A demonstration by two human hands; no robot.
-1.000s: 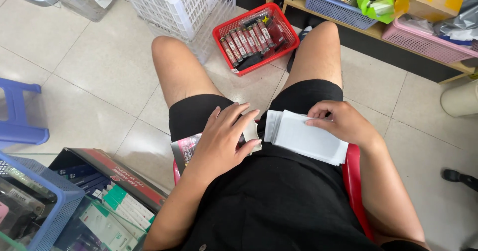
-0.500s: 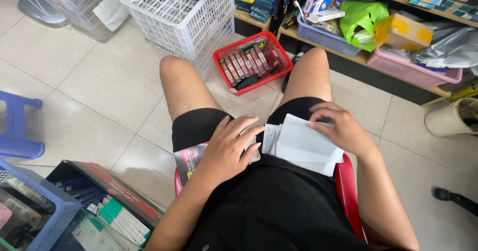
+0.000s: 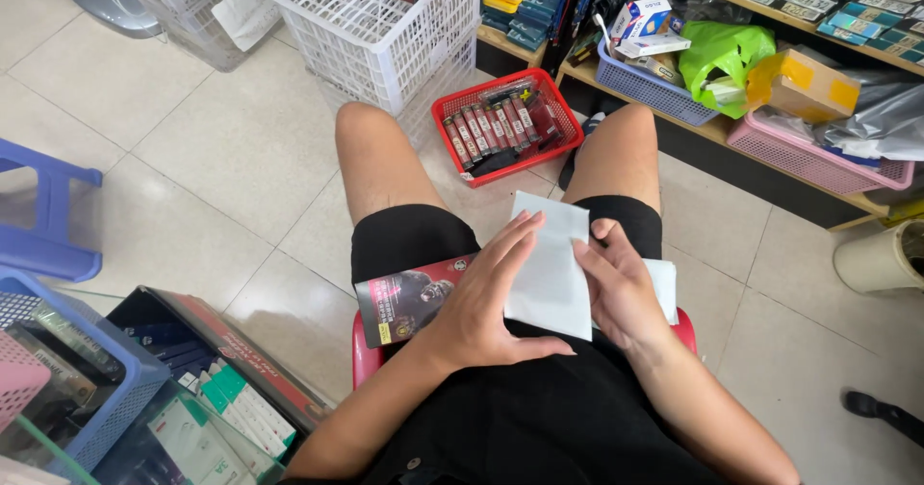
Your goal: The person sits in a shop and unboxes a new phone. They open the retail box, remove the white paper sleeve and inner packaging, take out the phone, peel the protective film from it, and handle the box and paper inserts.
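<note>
- Floor point(image 3: 221, 167) of pale square tiles lies bare to the left of the red stool point(image 3: 371, 355), giving free room there; to the right of the stool another stretch of tile runs to the shelf.
- One white sheet point(image 3: 551, 268) sits above the stool, on the lap, held flat between both hands; a second white piece point(image 3: 664, 288) peeks out just right of it.
- Left hand point(image 3: 481, 297) lies spread along the sheet's left edge, fingers straight, thumb tucked under its lower corner; right hand point(image 3: 616, 288) presses its right edge with fingers extended.
- One dark printed packet point(image 3: 409, 297) rests on the left thigh, partly under the left hand.
- One red basket point(image 3: 507, 124) of slim packs stands ahead of the stool, between the knees.
- One white crate point(image 3: 380, 33) stands beyond it.
- One low shelf point(image 3: 770, 163) bounds the far right, carrying a blue basket point(image 3: 650, 90) and a pink one point(image 3: 799, 153).
</note>
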